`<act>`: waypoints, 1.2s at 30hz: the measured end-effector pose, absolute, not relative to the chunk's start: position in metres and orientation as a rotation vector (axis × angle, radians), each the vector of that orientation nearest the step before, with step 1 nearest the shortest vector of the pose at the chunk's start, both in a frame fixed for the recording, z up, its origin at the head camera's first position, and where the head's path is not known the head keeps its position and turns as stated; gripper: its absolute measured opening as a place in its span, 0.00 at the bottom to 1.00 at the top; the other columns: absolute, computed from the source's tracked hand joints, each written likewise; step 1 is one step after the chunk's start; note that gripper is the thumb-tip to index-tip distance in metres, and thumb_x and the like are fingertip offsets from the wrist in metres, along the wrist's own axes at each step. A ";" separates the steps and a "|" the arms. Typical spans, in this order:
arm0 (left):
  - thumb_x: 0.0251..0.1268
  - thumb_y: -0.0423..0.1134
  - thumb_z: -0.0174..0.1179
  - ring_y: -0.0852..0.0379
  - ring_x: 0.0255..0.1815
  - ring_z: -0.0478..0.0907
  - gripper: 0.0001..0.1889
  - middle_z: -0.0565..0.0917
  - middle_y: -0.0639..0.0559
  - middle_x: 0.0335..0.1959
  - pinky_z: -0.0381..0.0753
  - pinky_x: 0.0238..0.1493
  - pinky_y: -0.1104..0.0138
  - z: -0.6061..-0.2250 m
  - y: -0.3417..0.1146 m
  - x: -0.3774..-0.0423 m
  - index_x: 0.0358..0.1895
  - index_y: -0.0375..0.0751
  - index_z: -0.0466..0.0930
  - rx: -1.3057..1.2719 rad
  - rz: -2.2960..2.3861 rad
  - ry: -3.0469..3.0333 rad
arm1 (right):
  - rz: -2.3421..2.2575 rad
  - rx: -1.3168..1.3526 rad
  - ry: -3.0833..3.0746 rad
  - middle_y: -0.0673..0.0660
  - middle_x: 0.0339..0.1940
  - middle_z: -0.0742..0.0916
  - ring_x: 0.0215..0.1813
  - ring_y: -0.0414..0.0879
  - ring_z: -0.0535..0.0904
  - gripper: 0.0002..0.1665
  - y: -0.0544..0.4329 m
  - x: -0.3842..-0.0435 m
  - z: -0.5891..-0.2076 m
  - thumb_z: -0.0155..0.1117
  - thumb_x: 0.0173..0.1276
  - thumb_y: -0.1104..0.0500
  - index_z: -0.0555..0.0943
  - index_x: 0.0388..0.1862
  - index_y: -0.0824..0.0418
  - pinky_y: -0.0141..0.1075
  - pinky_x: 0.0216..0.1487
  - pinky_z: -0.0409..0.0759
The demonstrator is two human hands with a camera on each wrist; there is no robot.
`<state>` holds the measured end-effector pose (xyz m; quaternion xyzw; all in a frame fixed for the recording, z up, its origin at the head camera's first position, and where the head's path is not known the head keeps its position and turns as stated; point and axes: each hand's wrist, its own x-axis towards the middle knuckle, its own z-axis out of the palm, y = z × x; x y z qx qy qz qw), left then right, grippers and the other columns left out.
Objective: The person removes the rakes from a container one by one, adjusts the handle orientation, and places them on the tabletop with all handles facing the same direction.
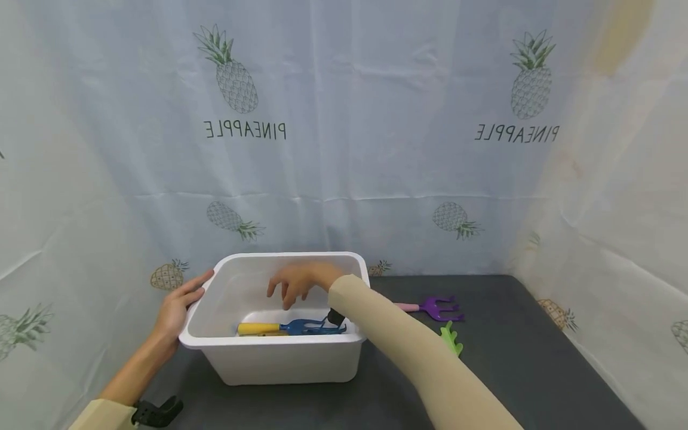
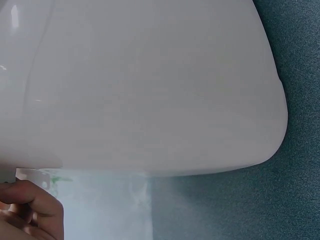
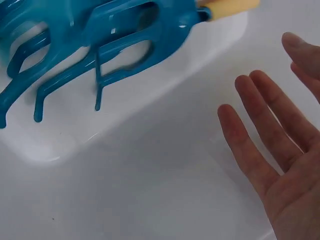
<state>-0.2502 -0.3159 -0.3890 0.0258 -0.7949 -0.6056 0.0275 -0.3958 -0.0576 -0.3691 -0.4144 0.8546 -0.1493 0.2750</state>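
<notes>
A white plastic basin [image 1: 285,363] stands on the dark table. At its left end my left hand [image 1: 173,313] grips the rim; the left wrist view shows the bent fingers [image 2: 42,202] at that edge. Inside the basin, near the front wall, lie blue hand forks [image 1: 305,326] with yellow handles, overlapping each other; how many is unclear. My right hand [image 1: 294,280] hovers in the basin above and behind the forks, holding nothing. In the right wrist view its fingers [image 3: 235,130] are spread and apart from the blue tines [image 3: 70,75].
Right of the basin, a purple hand fork [image 1: 436,309] with a pink handle lies on the table [image 1: 516,346]. A green toothed tool head [image 1: 450,338] is in front of it, partly behind my right sleeve. A pineapple-print curtain [image 1: 355,161] encloses the back and sides.
</notes>
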 end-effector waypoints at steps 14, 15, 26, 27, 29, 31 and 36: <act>0.86 0.46 0.39 0.82 0.49 0.79 0.29 0.66 0.52 0.79 0.83 0.49 0.74 -0.389 -0.317 -0.250 0.83 0.43 0.54 0.096 -1.853 -2.464 | -0.331 -1.008 2.162 0.49 0.48 0.86 0.47 0.42 0.84 0.36 -0.074 -0.385 -0.395 0.75 0.67 0.59 0.76 0.72 0.43 0.45 0.52 0.88; 0.86 0.46 0.39 0.81 0.49 0.79 0.29 0.67 0.56 0.78 0.83 0.49 0.74 -0.390 -0.317 -0.250 0.83 0.43 0.54 0.101 -1.854 -2.465 | -0.335 -1.002 2.159 0.50 0.50 0.86 0.47 0.42 0.85 0.36 -0.074 -0.386 -0.397 0.75 0.66 0.59 0.75 0.72 0.44 0.46 0.52 0.88; 0.87 0.45 0.36 0.85 0.48 0.76 0.28 0.53 0.36 0.84 0.82 0.48 0.76 -0.389 -0.316 -0.251 0.84 0.43 0.52 0.103 -1.870 -2.473 | -0.328 -0.882 2.163 0.49 0.45 0.85 0.48 0.47 0.85 0.29 -0.070 -0.380 -0.409 0.76 0.67 0.59 0.80 0.65 0.42 0.43 0.52 0.88; 0.87 0.45 0.36 0.84 0.48 0.76 0.28 0.53 0.37 0.84 0.82 0.48 0.76 -0.388 -0.315 -0.251 0.84 0.43 0.51 0.100 -1.873 -2.473 | -0.323 -0.882 2.160 0.50 0.44 0.85 0.48 0.47 0.86 0.29 -0.070 -0.380 -0.409 0.75 0.67 0.60 0.80 0.65 0.43 0.43 0.52 0.88; 0.87 0.44 0.35 0.84 0.48 0.77 0.28 0.53 0.36 0.84 0.82 0.48 0.75 -0.388 -0.315 -0.250 0.84 0.43 0.51 0.097 -1.881 -2.472 | -0.322 -0.882 2.155 0.50 0.44 0.84 0.48 0.48 0.85 0.30 -0.069 -0.379 -0.409 0.75 0.68 0.60 0.79 0.66 0.43 0.43 0.53 0.88; 0.87 0.44 0.35 0.84 0.48 0.77 0.28 0.53 0.36 0.84 0.82 0.48 0.76 -0.388 -0.315 -0.250 0.84 0.43 0.51 0.094 -1.881 -2.470 | -0.325 -0.887 2.147 0.50 0.46 0.83 0.48 0.49 0.84 0.31 -0.070 -0.378 -0.409 0.74 0.68 0.61 0.78 0.67 0.44 0.42 0.53 0.87; 0.87 0.44 0.36 0.84 0.48 0.76 0.28 0.53 0.36 0.84 0.82 0.48 0.76 -0.388 -0.314 -0.250 0.84 0.43 0.52 0.098 -1.865 -2.471 | -0.313 -0.875 2.150 0.49 0.52 0.81 0.44 0.46 0.81 0.33 -0.074 -0.381 -0.414 0.75 0.66 0.60 0.77 0.68 0.42 0.38 0.49 0.86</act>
